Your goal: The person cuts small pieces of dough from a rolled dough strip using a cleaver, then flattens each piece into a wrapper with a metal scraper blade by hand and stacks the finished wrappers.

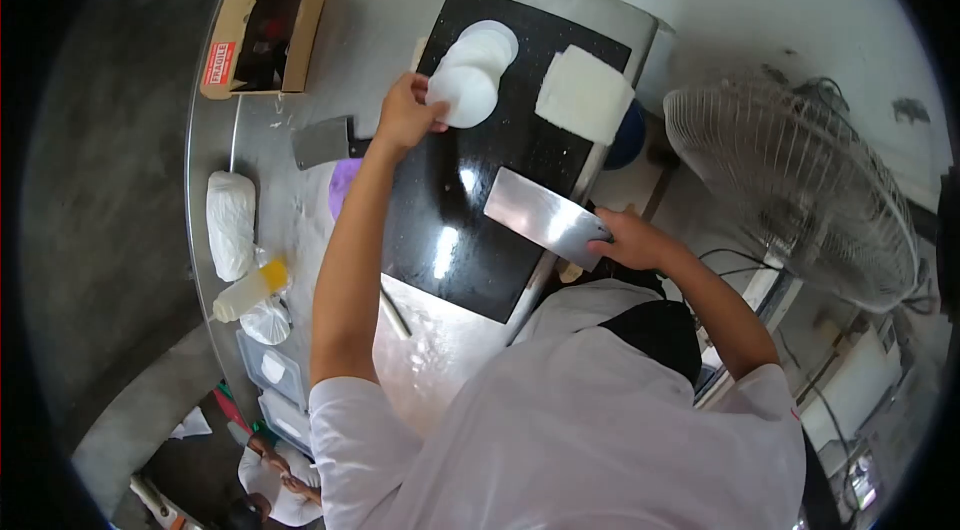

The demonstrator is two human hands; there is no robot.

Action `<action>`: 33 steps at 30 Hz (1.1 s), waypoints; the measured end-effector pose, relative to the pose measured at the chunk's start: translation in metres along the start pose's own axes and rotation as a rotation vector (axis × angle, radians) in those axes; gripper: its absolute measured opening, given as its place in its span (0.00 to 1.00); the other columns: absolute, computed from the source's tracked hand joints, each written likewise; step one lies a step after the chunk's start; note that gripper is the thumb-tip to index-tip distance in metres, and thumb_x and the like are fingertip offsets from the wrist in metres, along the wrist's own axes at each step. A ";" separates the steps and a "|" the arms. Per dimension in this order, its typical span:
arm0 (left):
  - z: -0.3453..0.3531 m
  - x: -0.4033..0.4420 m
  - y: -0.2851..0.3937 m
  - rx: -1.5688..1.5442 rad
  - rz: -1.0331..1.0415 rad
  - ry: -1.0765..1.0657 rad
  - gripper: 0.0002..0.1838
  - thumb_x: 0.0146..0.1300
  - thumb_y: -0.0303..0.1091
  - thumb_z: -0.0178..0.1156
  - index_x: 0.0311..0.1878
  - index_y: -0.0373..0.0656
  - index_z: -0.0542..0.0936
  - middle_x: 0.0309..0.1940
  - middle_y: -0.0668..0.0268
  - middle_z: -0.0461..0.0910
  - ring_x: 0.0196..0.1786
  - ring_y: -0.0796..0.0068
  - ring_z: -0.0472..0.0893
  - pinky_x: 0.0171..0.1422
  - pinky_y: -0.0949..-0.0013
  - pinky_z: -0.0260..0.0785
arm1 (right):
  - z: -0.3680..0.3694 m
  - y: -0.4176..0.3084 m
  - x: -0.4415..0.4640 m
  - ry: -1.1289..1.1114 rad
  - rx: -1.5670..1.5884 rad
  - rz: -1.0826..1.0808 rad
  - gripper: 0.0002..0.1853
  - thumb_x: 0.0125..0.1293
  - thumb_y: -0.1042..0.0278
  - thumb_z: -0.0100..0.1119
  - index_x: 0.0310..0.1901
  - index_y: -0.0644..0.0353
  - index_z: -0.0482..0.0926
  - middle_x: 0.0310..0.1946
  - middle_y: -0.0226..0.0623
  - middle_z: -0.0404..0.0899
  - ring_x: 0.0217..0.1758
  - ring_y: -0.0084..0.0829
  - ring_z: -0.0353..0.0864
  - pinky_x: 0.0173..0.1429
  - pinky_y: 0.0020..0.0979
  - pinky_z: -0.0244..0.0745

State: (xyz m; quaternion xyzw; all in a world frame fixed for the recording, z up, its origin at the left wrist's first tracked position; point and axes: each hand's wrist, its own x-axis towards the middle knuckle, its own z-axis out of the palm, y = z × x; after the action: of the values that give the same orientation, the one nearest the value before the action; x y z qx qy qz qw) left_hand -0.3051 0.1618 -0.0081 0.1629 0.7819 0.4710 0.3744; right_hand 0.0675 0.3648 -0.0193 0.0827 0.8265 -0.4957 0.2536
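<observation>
Several flat white discs (pixel 466 95) lie overlapping in a row on the black board (pixel 450 200); they look like dough rounds, but I cannot be sure. At the nearest disc, my left hand (pixel 410 115) has its fingers closed on the left edge. My right hand (pixel 635 238) grips a wide-bladed cleaver (pixel 540 215) by its handle, with the blade flat over the board's right edge. A white squarish folded cloth or stack (pixel 585 95) rests at the board's upper right.
A second cleaver (pixel 323 143) lies left of the board, near a purple item (pixel 343 185). Further left are a cardboard box (pixel 265 25), a white bag (pixel 231 225) and a yellow-topped bottle (pixel 250 290). A fan (pixel 795 190) stands right. Another person (pixel 280 480) is at lower left.
</observation>
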 end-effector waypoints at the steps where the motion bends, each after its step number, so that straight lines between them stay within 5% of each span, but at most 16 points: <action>1: -0.001 0.000 -0.008 0.227 -0.084 0.131 0.23 0.59 0.24 0.70 0.56 0.36 0.75 0.43 0.58 0.83 0.40 0.66 0.86 0.40 0.64 0.84 | -0.007 0.001 0.003 -0.014 0.007 -0.004 0.23 0.67 0.55 0.70 0.51 0.66 0.74 0.41 0.61 0.83 0.47 0.62 0.84 0.52 0.51 0.77; 2: -0.004 -0.002 -0.015 0.455 -0.169 0.260 0.24 0.59 0.27 0.71 0.58 0.36 0.75 0.43 0.56 0.84 0.40 0.64 0.86 0.41 0.62 0.83 | -0.015 0.000 0.005 -0.003 0.013 0.015 0.24 0.67 0.55 0.70 0.51 0.66 0.74 0.41 0.61 0.84 0.47 0.61 0.84 0.52 0.51 0.77; 3: -0.005 -0.007 -0.014 0.705 0.023 0.352 0.28 0.58 0.31 0.73 0.61 0.36 0.74 0.42 0.52 0.85 0.39 0.62 0.87 0.44 0.60 0.81 | -0.022 0.001 0.009 0.013 0.018 0.034 0.24 0.67 0.55 0.70 0.52 0.67 0.74 0.41 0.61 0.84 0.47 0.61 0.84 0.52 0.51 0.78; 6: -0.003 -0.012 -0.006 0.380 -0.029 0.475 0.27 0.60 0.31 0.72 0.60 0.36 0.76 0.42 0.53 0.85 0.43 0.63 0.86 0.49 0.59 0.79 | -0.036 0.001 0.015 -0.017 0.128 0.085 0.24 0.67 0.59 0.71 0.54 0.68 0.77 0.43 0.55 0.85 0.48 0.53 0.85 0.55 0.47 0.78; 9: -0.002 -0.044 -0.017 0.071 0.103 0.600 0.23 0.62 0.33 0.70 0.58 0.35 0.77 0.41 0.55 0.84 0.44 0.62 0.85 0.51 0.58 0.77 | -0.039 0.006 0.018 -0.053 0.101 0.056 0.26 0.66 0.58 0.72 0.56 0.67 0.76 0.46 0.60 0.85 0.50 0.58 0.86 0.54 0.48 0.79; 12: 0.012 -0.125 -0.080 0.370 0.172 0.930 0.19 0.62 0.32 0.67 0.55 0.36 0.79 0.44 0.55 0.82 0.50 0.58 0.82 0.58 0.56 0.73 | -0.044 -0.009 0.018 -0.035 0.155 0.027 0.26 0.65 0.60 0.73 0.59 0.68 0.77 0.48 0.58 0.86 0.51 0.55 0.87 0.55 0.47 0.79; 16: 0.047 -0.275 -0.153 0.814 -0.427 1.275 0.26 0.59 0.36 0.65 0.60 0.40 0.77 0.61 0.53 0.73 0.66 0.46 0.70 0.67 0.47 0.61 | -0.040 -0.034 0.026 -0.081 0.042 0.026 0.24 0.66 0.64 0.71 0.59 0.67 0.79 0.48 0.56 0.86 0.52 0.52 0.87 0.56 0.44 0.79; 17: 0.053 -0.311 -0.172 0.860 -0.514 1.231 0.32 0.58 0.45 0.69 0.65 0.44 0.75 0.64 0.52 0.71 0.68 0.46 0.68 0.64 0.41 0.63 | -0.032 -0.034 0.030 -0.064 -0.014 -0.015 0.22 0.66 0.65 0.70 0.57 0.67 0.80 0.48 0.55 0.87 0.52 0.54 0.87 0.56 0.43 0.79; 18: 0.061 -0.339 -0.189 0.799 -0.671 1.148 0.28 0.62 0.43 0.68 0.64 0.47 0.77 0.59 0.51 0.74 0.64 0.44 0.71 0.61 0.41 0.67 | -0.026 -0.041 0.036 -0.108 -0.049 -0.037 0.22 0.66 0.65 0.70 0.57 0.67 0.80 0.48 0.55 0.87 0.52 0.54 0.87 0.56 0.43 0.79; 22: 0.069 -0.397 -0.249 0.539 -0.428 1.114 0.14 0.68 0.27 0.63 0.56 0.43 0.82 0.47 0.51 0.79 0.48 0.46 0.77 0.54 0.50 0.73 | 0.011 -0.080 0.055 -0.165 -0.089 -0.129 0.23 0.67 0.62 0.69 0.59 0.67 0.78 0.47 0.56 0.86 0.51 0.55 0.86 0.56 0.45 0.78; 24: 0.070 -0.413 -0.252 0.517 -0.438 1.162 0.14 0.65 0.27 0.68 0.54 0.42 0.82 0.47 0.53 0.80 0.47 0.49 0.79 0.52 0.52 0.74 | 0.041 -0.092 0.063 -0.104 -0.399 -0.244 0.25 0.68 0.59 0.69 0.60 0.67 0.77 0.47 0.57 0.86 0.50 0.55 0.86 0.56 0.46 0.78; 27: 0.087 -0.448 -0.278 0.313 -0.335 1.305 0.20 0.55 0.27 0.78 0.51 0.40 0.83 0.47 0.55 0.84 0.44 0.57 0.84 0.48 0.59 0.79 | 0.102 -0.128 0.066 -0.150 -0.454 -0.375 0.25 0.70 0.59 0.66 0.61 0.67 0.75 0.44 0.59 0.86 0.46 0.60 0.85 0.53 0.50 0.78; 33: 0.091 -0.487 -0.295 0.183 -0.061 1.216 0.15 0.57 0.22 0.72 0.48 0.40 0.85 0.44 0.60 0.83 0.41 0.61 0.81 0.44 0.63 0.78 | 0.221 -0.185 0.054 -0.288 -0.577 -0.395 0.22 0.73 0.62 0.62 0.62 0.67 0.73 0.36 0.63 0.84 0.42 0.67 0.83 0.47 0.57 0.77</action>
State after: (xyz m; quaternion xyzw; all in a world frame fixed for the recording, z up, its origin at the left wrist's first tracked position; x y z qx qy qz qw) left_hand 0.1156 -0.2269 -0.0754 -0.1261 0.8970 0.3995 -0.1408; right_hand 0.0237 0.0763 0.0138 -0.2237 0.8880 -0.2883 0.2797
